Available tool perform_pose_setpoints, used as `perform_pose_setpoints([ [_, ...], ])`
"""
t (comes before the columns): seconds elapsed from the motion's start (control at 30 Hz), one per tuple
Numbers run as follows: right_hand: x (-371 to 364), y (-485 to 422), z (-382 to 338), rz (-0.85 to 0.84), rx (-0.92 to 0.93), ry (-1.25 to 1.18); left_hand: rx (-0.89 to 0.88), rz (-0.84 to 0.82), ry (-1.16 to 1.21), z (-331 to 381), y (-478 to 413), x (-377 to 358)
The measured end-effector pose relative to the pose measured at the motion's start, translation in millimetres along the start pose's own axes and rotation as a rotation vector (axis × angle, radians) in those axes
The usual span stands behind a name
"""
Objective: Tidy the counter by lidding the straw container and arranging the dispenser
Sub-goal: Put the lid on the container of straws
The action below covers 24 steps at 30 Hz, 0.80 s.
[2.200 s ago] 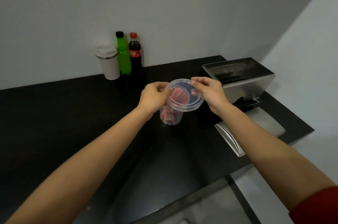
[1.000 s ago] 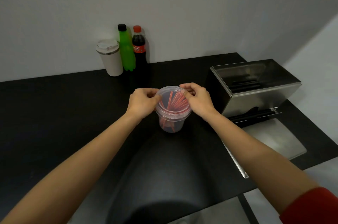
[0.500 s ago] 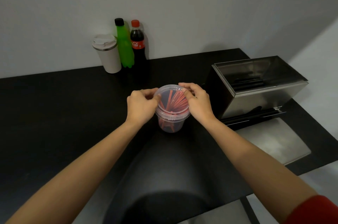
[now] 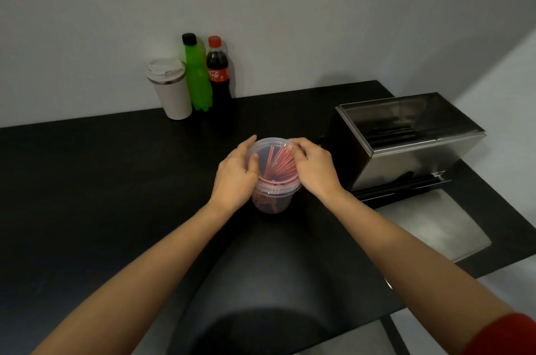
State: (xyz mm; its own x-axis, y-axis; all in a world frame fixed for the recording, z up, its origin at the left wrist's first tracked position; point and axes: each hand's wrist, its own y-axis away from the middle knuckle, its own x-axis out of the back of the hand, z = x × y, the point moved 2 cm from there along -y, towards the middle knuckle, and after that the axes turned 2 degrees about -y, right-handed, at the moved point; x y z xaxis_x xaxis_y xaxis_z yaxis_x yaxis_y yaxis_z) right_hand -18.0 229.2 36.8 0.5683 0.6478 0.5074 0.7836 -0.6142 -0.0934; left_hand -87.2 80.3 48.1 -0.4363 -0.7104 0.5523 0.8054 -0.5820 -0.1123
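Observation:
A clear plastic straw container (image 4: pixel 272 201) holding several red straws stands on the black counter (image 4: pixel 101 180) at the middle. A clear round lid (image 4: pixel 271 151) lies flat on its rim. My left hand (image 4: pixel 236 177) wraps the left side of the lid and rim, thumb on top. My right hand (image 4: pixel 314 170) presses the right side, fingers curled over the lid's edge. The steel dispenser (image 4: pixel 406 140), an open-topped box with black straws inside and in its lower slot, stands right of the container, apart from my hands.
A white travel mug (image 4: pixel 171 89), a green bottle (image 4: pixel 197 73) and a cola bottle (image 4: pixel 219 73) stand against the back wall. A flat steel tray (image 4: pixel 432 227) lies in front of the dispenser near the counter's right edge.
The lid was tilted above the container; now it sits flat on the rim. Both hands have closed in around the lid's edge.

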Motion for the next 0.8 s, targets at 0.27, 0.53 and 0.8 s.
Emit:
perform_pose_setpoints([
  [0.27, 1.4, -0.3, -2.9, 0.023, -0.008, 0.042, -0.037, 0.046, -0.033, 0.6, -3.9, -0.8],
  [0.53, 4.4, -0.6, -4.6, -0.04, -0.028, 0.117, -0.026, -0.01, -0.043, -2.4, -5.4, -0.4],
  [0.8, 19.1, 0.9, -19.9, -0.006, -0.028, 0.124, -0.032, 0.017, -0.051, 0.2, -7.4, 6.3],
])
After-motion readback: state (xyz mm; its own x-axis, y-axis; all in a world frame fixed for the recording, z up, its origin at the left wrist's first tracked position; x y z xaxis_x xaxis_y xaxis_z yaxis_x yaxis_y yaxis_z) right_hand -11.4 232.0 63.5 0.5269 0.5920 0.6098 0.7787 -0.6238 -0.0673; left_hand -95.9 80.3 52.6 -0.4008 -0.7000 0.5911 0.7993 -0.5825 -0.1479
